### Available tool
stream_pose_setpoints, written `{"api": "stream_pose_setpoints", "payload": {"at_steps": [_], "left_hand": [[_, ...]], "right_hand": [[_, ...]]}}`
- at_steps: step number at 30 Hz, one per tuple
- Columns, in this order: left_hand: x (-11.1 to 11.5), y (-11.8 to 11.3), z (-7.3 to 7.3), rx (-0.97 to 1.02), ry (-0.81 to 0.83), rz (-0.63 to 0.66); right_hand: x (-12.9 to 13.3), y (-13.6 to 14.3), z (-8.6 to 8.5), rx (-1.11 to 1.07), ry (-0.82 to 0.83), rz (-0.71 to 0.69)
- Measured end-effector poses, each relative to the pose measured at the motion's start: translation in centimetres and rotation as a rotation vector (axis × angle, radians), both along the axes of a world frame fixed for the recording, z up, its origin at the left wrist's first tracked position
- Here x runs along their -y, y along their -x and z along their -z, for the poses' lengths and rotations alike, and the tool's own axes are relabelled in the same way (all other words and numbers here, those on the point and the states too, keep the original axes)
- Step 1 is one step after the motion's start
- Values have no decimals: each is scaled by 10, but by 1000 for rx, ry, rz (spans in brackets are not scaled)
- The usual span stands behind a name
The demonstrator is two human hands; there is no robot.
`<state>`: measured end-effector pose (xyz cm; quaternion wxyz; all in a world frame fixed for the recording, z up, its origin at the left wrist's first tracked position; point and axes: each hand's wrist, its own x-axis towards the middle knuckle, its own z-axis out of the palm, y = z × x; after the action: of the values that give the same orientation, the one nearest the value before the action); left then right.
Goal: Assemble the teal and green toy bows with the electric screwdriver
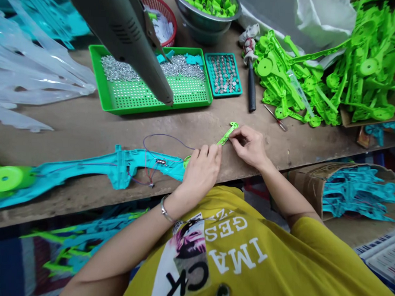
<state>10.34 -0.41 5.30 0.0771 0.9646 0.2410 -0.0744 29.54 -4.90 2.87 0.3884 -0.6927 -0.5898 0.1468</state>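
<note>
A long blue plastic shell [96, 161] lies along the table's front edge, with thin wires and a small metal cylinder [161, 162] in its right part. My left hand [201, 169] covers the shell's right end, its fingers curled together over a narrow light-green plastic arm [224, 137]. The arm's hooked tip sticks out past those fingers. At the arm's right edge, my right hand [249, 145] is closed in a pinch; what is between its fingertips is hidden. A dark wire [162, 134] loops across the table toward my left hand.
Behind stand a green tray [153, 101] of screws and a small teal tray [223, 75] of round metal parts. A grey power tool [133, 42] hangs over them. A hammer [251, 81], a screwdriver [278, 118] and piled green parts [303, 82] lie right. A carton [308, 186] holds blue parts.
</note>
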Motion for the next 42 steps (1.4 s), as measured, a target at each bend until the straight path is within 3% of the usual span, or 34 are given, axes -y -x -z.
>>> {"api": "stream_pose_setpoints", "payload": {"at_steps": [19,32,37,42], "left_hand": [[1,-1,2,15,-6,-16],[2,1,9,53,4,-19],[-7,6,-1,77,36,-4],[-40,24,-15,202,78,-71]], "right_hand": [[-3,7,18,-56,-53,30],[18,15,27,506,-22,-46],[22,12,22,415,71,-109],[15,-1,1,41,78,-53]]}}
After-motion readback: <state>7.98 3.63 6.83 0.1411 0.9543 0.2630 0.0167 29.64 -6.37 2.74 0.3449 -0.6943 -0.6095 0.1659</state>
